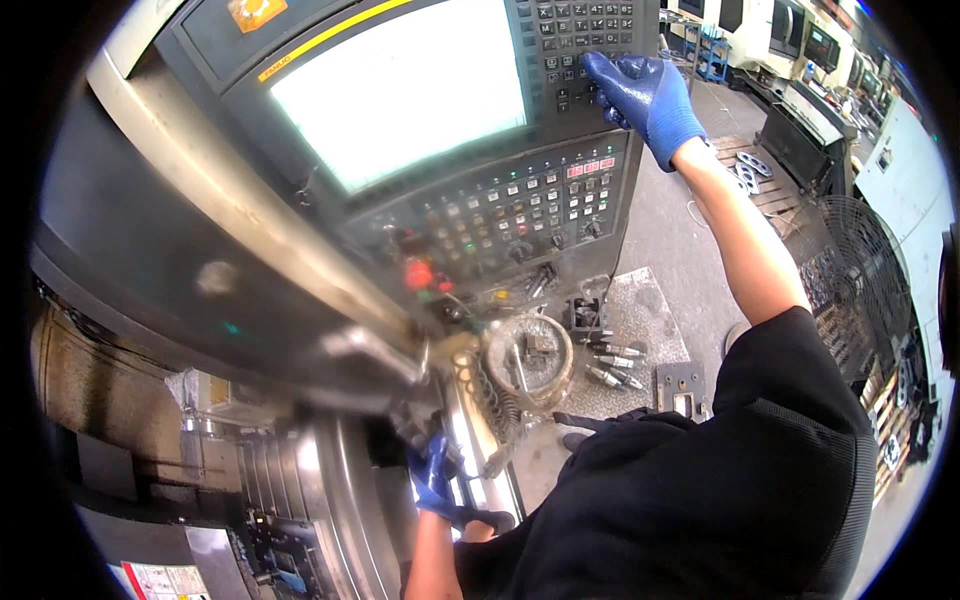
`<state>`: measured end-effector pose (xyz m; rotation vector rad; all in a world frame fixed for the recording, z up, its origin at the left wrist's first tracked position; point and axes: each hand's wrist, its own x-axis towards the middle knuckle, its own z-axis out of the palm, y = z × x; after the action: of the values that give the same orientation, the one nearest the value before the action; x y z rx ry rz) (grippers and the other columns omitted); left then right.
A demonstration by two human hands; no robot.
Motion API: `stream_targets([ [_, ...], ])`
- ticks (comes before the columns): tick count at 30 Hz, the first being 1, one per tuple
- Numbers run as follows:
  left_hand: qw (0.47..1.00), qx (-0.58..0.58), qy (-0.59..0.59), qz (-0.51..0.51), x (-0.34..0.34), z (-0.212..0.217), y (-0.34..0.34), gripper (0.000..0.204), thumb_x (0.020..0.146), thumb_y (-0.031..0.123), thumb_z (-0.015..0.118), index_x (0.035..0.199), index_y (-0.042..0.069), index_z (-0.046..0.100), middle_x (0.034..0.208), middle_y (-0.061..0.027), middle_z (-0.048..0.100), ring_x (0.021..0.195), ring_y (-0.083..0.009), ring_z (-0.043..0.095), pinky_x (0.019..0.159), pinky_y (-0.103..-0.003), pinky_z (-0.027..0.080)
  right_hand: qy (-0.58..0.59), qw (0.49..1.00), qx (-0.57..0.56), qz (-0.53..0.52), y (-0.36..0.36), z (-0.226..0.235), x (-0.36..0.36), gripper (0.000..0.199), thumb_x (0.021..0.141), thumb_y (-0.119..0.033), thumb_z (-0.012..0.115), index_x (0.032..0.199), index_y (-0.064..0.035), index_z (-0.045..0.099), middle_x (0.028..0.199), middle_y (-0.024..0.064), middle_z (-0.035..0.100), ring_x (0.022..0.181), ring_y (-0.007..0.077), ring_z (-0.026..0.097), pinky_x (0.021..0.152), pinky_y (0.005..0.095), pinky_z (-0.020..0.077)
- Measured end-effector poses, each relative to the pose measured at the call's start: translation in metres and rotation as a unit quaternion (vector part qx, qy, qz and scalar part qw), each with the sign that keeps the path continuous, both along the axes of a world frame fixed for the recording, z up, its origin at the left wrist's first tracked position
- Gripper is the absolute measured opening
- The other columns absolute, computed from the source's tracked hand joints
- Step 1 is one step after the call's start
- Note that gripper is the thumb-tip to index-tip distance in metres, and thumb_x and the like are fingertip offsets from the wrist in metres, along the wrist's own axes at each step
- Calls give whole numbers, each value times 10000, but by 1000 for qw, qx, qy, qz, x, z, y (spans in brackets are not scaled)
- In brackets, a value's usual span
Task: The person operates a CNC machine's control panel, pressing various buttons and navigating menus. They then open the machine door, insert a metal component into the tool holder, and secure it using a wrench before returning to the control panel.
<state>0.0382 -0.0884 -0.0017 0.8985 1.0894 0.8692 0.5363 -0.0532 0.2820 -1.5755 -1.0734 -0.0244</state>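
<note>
A blue rubber-coated glove covers my right hand (640,92), which is raised to the dark keypad (585,28) of a machine control panel. Its fingers are mostly curled, with one fingertip at the lower keys and nothing visible in the grip. Left of the keypad, the screen (410,90) glows white. Below it, a button panel (500,215) carries rows of small keys, knobs and a red stop button (417,275). Down by the machine's door edge, my left hand (433,475), also in a blue glove, closes around something dark and blurred that I cannot make out.
Under the panel, a metal shelf (650,310) bears a round tray (497,372), several tool holders (620,368) and a coiled cable (490,400). The machine's grey door (200,270) fills the left. A black fan (865,260) stands at the right, near a wooden pallet (785,205).
</note>
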Motion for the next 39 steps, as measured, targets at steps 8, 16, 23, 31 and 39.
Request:
stream_targets([
  [8,1000,-8,17,19,10,14,-5,479,884,209,752,1269,72,502,896,-54,652,826,-221,691,664,-335,585,-19,1000,-8,-12,-1,4,-2,505,881,-515,698,753,-27,706,585,17,610,558,80,555,550,273,441],
  [16,999,-9,-9,32,16,24,-9,361,904,177,724,1192,60,541,858,-45,639,731,-180,666,725,-348,587,-16,1000,-6,-3,0,3,0,477,898,-486,688,754,-32,697,604,13,614,562,78,557,548,268,442],
  [23,999,4,-21,29,15,18,-7,277,918,121,698,1149,72,553,802,-36,625,666,-146,622,727,-355,588,-19,1000,5,-3,2,0,3,503,893,-499,687,717,-27,683,572,18,597,547,89,545,544,285,432],
  [31,999,28,-16,7,14,15,-5,321,919,115,691,1196,73,535,795,-24,611,656,-135,610,689,-342,584,-24,1000,16,11,0,1,1,477,904,-470,686,728,-27,676,578,10,585,548,76,519,532,275,414],
  [39,1000,6,-12,4,9,2,-3,338,923,137,694,1201,83,511,782,-17,600,650,-127,597,675,-330,569,33,999,3,31,-25,-5,-9,440,916,-436,698,714,-48,655,596,-13,574,548,53,513,513,241,395],
])
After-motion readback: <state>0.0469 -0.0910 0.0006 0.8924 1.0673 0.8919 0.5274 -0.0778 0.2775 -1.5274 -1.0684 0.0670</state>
